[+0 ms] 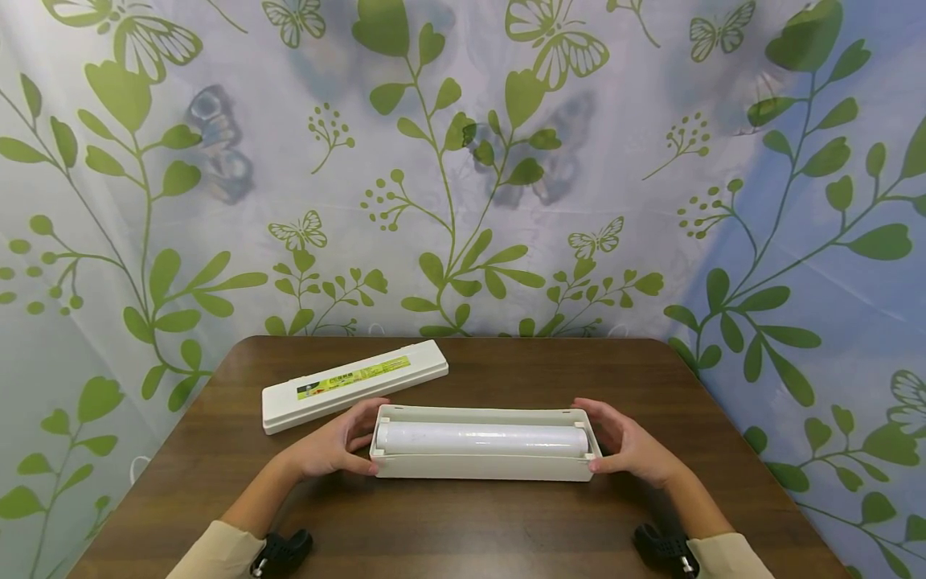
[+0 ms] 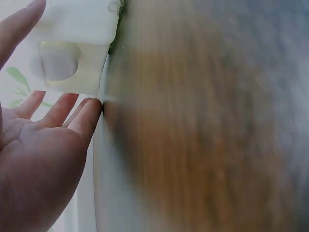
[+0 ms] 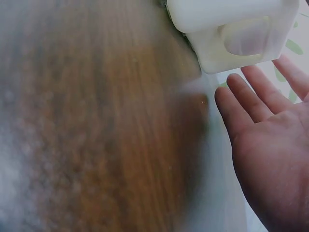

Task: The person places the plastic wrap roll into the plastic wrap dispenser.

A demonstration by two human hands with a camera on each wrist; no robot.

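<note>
A long white cling film box (image 1: 483,467) stands uncovered at the middle of the table, with a roll of cling film (image 1: 481,440) lying lengthwise inside. My left hand (image 1: 340,442) holds the box's left end, thumb at the front corner and index finger at the back. At the opposite end, my right hand (image 1: 628,444) grips the box the same way. Both wrist views show the box's end walls (image 2: 72,67), (image 3: 246,41) close to the hands, with the lower fingers spread and fairly straight. Behind and to the left lies the white lid (image 1: 354,384) with a yellow-green label.
The brown wooden table (image 1: 470,531) carries the box and lid. A curtain (image 1: 463,161) printed with green leaves and butterflies hangs just behind its far edge and along both sides. Black straps (image 1: 282,553) sit on both wrists.
</note>
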